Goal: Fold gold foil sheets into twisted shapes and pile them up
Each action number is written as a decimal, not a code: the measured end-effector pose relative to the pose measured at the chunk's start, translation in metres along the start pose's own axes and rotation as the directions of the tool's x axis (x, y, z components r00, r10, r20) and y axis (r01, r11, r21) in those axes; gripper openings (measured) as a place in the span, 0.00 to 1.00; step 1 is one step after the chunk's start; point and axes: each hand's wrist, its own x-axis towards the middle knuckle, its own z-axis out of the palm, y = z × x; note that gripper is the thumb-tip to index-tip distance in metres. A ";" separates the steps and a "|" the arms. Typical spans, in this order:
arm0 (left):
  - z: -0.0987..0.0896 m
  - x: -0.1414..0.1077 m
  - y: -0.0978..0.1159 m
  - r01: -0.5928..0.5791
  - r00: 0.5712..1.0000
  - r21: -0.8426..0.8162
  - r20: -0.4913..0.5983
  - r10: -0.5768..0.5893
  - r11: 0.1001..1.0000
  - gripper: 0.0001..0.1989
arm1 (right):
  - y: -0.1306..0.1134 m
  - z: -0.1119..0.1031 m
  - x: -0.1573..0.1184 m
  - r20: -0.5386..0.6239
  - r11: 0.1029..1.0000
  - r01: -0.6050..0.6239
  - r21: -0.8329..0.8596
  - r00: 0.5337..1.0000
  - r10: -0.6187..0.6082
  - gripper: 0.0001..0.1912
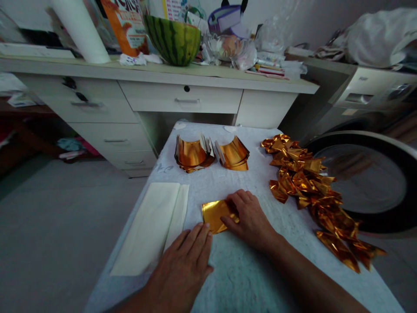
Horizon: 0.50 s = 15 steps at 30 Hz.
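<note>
A small sheet of gold foil paper [213, 214] lies on the cloth-covered table in front of me. My left hand [185, 265] rests flat with its fingers stretched out, the fingertips at the sheet's lower left corner. From the right, my right hand [250, 219] grips the sheet, with the thumb on top and the fingers curled at its far right edge. Just beyond stand two curved stacks of gold foil sheets, a left stack [193, 153] and a right stack [233, 154]. Folded white paper [151, 221] lies left of my hands.
A long pile of folded gold foil pieces [304, 182] runs down the table's right side. Beside it is a washing machine with its round door [368, 174] open. Behind the table, a white desk [182, 98] carries half a watermelon [172, 41], a paper roll [80, 30] and bags.
</note>
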 end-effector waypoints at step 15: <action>0.009 0.016 0.003 -0.010 0.985 -0.067 -0.175 -0.002 0.998 0.16 | -0.005 0.001 -0.004 0.022 0.995 0.004 -0.096 1.000 -0.002 0.27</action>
